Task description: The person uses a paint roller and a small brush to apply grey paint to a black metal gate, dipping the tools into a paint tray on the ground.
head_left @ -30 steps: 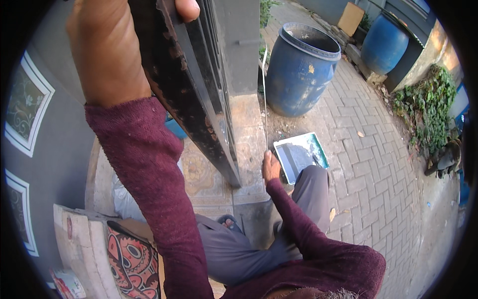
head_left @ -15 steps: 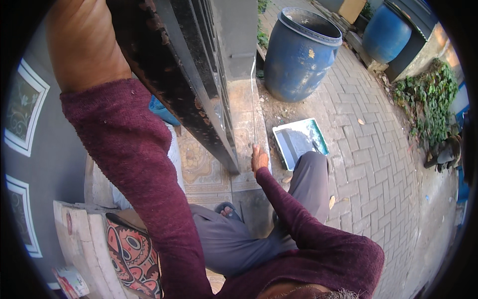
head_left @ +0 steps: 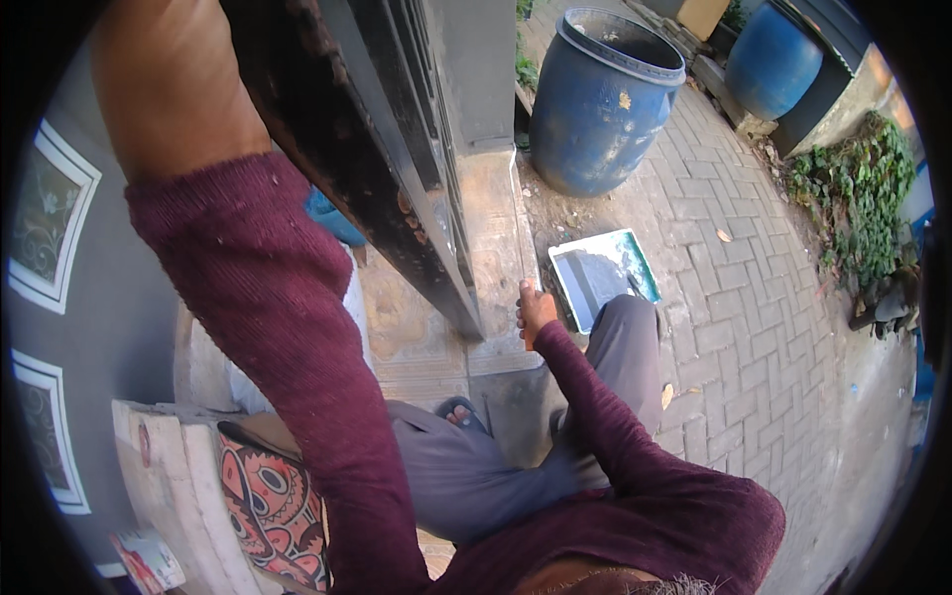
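My right hand (head_left: 536,313) is closed around the handle of what looks like a paint roller (head_left: 521,223). Its thin metal rod runs away from my fist and bends near the foot of the grey pillar (head_left: 476,79), where the roller end is hard to make out. To the right of this hand, a white-rimmed paint tray (head_left: 592,276) with grey and pale paint in it lies on the ground, partly behind my right knee. My left forearm reaches up beside the black, rusty metal gate (head_left: 342,149); the left hand itself is out of the picture.
A large open blue barrel (head_left: 605,114) stands beyond the tray, and another blue barrel (head_left: 773,59) farther right. Grey paving (head_left: 734,327) runs along the right side. Patterned tiles (head_left: 402,317) lie under the gate. A patterned cushion (head_left: 270,501) sits at lower left.
My right hand has shifted slightly right, and the bent end of the roller's rod has come lower, nearer to me. The left arm stays raised by the gate.
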A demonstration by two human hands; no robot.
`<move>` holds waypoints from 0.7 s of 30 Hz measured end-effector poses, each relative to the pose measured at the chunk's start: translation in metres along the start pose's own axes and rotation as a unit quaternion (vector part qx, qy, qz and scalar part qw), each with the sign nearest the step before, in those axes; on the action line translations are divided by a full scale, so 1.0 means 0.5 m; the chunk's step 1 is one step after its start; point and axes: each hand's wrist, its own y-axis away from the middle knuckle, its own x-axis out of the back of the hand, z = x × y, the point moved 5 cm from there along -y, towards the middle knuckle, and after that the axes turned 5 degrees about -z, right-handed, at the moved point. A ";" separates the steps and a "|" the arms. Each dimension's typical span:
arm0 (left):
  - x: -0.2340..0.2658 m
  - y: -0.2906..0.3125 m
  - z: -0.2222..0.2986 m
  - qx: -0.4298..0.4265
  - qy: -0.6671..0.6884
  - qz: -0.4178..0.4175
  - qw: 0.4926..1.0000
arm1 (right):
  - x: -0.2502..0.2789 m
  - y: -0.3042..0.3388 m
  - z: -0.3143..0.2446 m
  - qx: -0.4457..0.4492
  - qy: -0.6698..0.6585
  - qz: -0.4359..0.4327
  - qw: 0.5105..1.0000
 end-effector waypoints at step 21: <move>0.016 0.016 -0.003 0.301 0.150 -0.003 0.942 | 0.026 0.636 -0.594 0.054 -0.009 -0.052 0.997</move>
